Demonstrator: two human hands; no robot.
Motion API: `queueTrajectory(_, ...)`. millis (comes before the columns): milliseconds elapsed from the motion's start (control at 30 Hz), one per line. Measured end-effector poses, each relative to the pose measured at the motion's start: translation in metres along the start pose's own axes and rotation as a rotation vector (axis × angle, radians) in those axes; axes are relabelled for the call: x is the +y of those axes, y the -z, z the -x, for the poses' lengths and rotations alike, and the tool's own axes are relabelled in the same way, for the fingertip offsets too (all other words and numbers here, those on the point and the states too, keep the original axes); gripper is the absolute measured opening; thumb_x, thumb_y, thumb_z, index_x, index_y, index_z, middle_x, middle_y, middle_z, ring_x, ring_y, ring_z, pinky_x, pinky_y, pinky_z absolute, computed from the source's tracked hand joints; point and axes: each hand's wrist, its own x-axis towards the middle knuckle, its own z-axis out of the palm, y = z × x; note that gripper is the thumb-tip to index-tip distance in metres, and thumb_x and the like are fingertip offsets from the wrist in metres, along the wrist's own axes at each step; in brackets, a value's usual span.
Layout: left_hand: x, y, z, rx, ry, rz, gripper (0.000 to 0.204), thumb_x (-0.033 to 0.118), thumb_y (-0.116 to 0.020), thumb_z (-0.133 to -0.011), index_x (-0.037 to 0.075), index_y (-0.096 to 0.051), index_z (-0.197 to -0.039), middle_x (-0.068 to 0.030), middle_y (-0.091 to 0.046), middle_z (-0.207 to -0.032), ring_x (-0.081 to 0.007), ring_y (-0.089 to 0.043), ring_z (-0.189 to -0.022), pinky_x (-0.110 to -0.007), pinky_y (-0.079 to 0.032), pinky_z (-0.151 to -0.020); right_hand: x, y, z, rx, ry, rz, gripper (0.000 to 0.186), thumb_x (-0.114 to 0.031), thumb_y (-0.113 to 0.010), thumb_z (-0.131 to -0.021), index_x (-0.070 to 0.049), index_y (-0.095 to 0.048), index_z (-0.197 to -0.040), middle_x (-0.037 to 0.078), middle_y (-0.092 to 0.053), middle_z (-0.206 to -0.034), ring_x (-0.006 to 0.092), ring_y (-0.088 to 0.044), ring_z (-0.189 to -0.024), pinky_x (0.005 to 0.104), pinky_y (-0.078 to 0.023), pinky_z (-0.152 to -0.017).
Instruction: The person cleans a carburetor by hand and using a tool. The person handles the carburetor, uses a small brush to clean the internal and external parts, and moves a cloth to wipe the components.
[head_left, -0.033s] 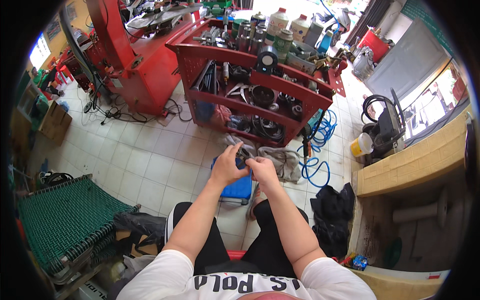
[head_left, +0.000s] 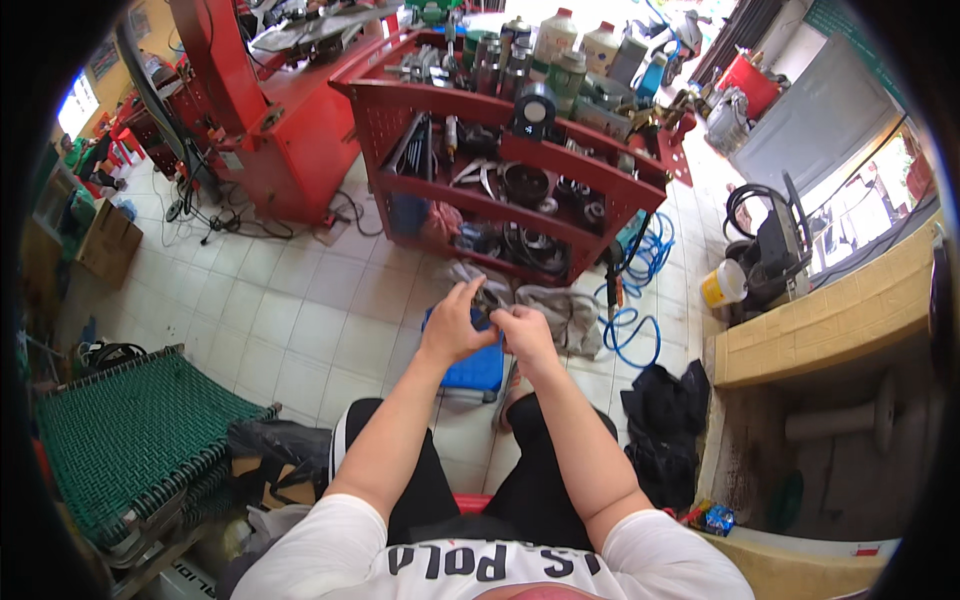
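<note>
Part (head_left: 487, 300), small, dark, pinched between left hand (head_left: 453, 328) and right hand (head_left: 526, 332) above blue item (head_left: 476, 374); possibly liable to drop onto tiles (head_left: 335, 335) through slackened or uneven fingertip hold.

A blue hose (head_left: 655, 262) lies beside the red cart (head_left: 430, 97) — bottles (head_left: 555, 40) on top

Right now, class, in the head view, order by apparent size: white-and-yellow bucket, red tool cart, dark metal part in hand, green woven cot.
1. Red tool cart
2. Green woven cot
3. White-and-yellow bucket
4. Dark metal part (partly hidden)
</note>
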Motion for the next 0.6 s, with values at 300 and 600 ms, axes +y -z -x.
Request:
queueTrajectory(300,-0.004,0.004,0.003,0.049,-0.037,0.145,0.082,0.029,-0.083,-0.072,0.003,-0.058,-0.146,-0.0189,-0.068,-0.126,-0.0334,-0.070,-0.111,-0.040,-0.056,-0.097,-0.019,0.002,0.016,0.009,0.008,-0.125,0.024,-0.025,-0.076,-0.095,-0.001,-0.074,-0.092,-0.001,-0.067,-0.075,0.0045,-0.054,-0.066,0.0248,-0.041,-0.058)
queueTrajectory(600,0.012,0.018,-0.001,0.105,-0.321,0.297,0.091,0.031,-0.081,-0.062,0.007,-0.060,-0.147,-0.0170,-0.068,-0.114,-0.0399,-0.067,-0.102,-0.044,-0.055,-0.094,-0.037,0.025,0.024,-0.165,0.170,-0.143,0.028,-0.030,-0.068,-0.102,-0.002,-0.072,-0.100,-0.003,-0.063,-0.071,0.0061,-0.055,-0.063,0.0239,-0.040,-0.055)
